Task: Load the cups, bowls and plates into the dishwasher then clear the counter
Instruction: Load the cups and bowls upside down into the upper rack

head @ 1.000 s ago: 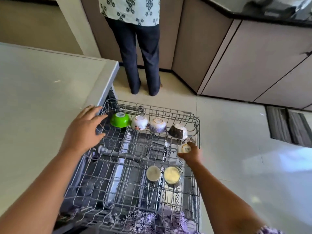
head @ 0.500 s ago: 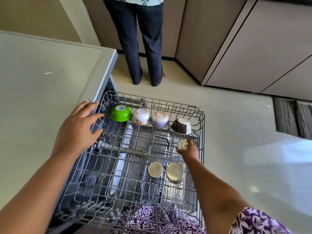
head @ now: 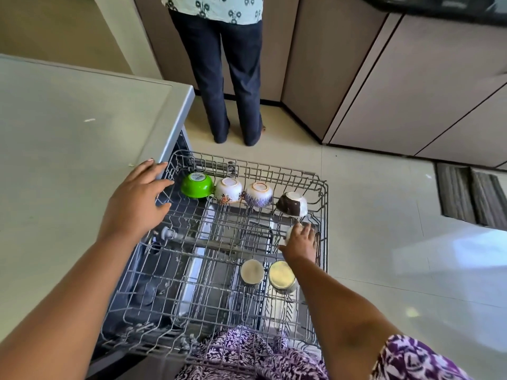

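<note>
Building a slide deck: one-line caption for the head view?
Right hand holds a small white cup in the dishwasher rack near four upturned bowls; left hand open.

A small cup (head: 290, 232) sits mostly hidden beneath the right hand (head: 301, 244); grip unclear.

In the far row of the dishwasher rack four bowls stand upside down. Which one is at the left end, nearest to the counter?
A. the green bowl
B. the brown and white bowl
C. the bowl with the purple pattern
A: the green bowl is leftmost in the row, close to the left hand; the brown and white bowl is at the right end.
</note>
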